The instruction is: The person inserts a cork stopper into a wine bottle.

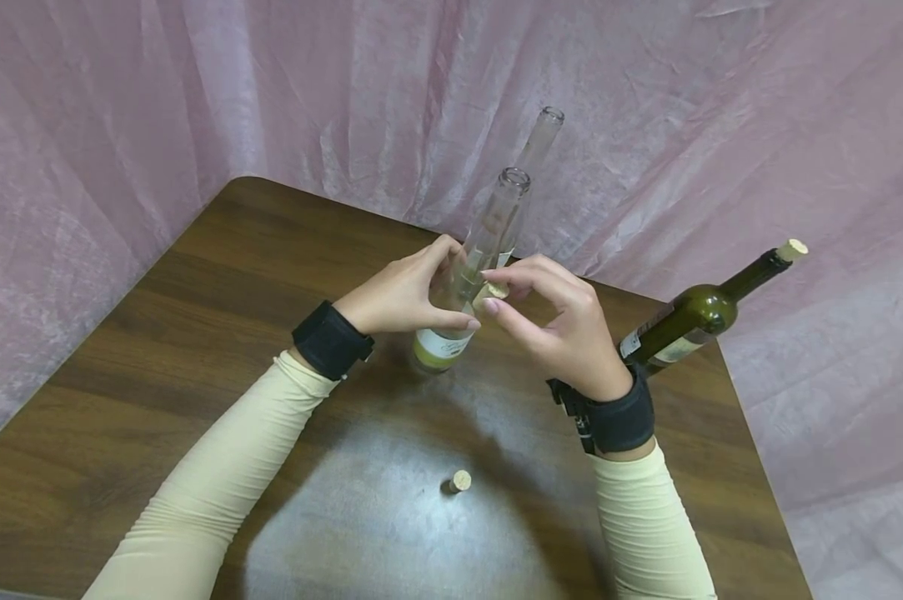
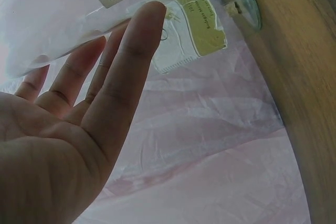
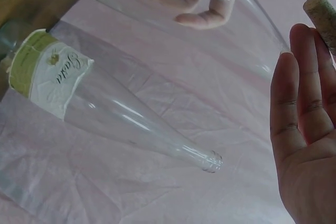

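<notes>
A clear glass bottle with a white and green label stands in front of me, its mouth uncovered. My left hand grips its body, thumb across the front and fingers around the far side. Through the glass, the right wrist view shows those curled fingers. My right hand pinches a cork between thumb and forefinger, right beside the bottle's body and lower than its mouth. The right wrist view shows the cork above the fingertips.
Behind the gripped bottle is a second clear bottle, also uncorked. A green wine bottle with a cork in its neck stands at the right. Another cork is on the wooden table nearer me. A pink curtain hangs behind.
</notes>
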`<state>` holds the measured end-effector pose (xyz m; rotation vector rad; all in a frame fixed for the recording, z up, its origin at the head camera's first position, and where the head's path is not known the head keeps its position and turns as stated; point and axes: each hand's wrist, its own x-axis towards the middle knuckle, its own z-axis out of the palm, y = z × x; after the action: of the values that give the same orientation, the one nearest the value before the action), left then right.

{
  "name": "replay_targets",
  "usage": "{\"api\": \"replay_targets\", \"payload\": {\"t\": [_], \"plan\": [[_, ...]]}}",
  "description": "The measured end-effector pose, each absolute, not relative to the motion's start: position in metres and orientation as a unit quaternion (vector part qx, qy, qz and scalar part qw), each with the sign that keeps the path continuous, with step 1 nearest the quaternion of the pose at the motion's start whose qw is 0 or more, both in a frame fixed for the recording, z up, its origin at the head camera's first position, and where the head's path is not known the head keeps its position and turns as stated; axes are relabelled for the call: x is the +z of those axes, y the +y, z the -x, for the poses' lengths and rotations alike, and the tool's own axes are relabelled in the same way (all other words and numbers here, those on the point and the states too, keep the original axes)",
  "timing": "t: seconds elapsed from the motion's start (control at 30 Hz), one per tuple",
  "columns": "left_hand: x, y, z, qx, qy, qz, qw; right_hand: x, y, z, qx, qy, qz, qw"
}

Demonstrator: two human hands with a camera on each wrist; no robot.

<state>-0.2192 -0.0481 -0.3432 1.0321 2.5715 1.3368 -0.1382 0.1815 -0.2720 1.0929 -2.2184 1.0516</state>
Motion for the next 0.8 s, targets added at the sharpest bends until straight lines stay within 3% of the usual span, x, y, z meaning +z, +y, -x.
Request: {"api": "replay_targets", "payload": {"t": [0.8], "plan": [[-0.345, -0.048, 0.22, 0.448, 0.828, -0.336, 0.036, -0.254, 0.176, 0.139, 0.375, -0.81, -0.37, 0.257]]}}
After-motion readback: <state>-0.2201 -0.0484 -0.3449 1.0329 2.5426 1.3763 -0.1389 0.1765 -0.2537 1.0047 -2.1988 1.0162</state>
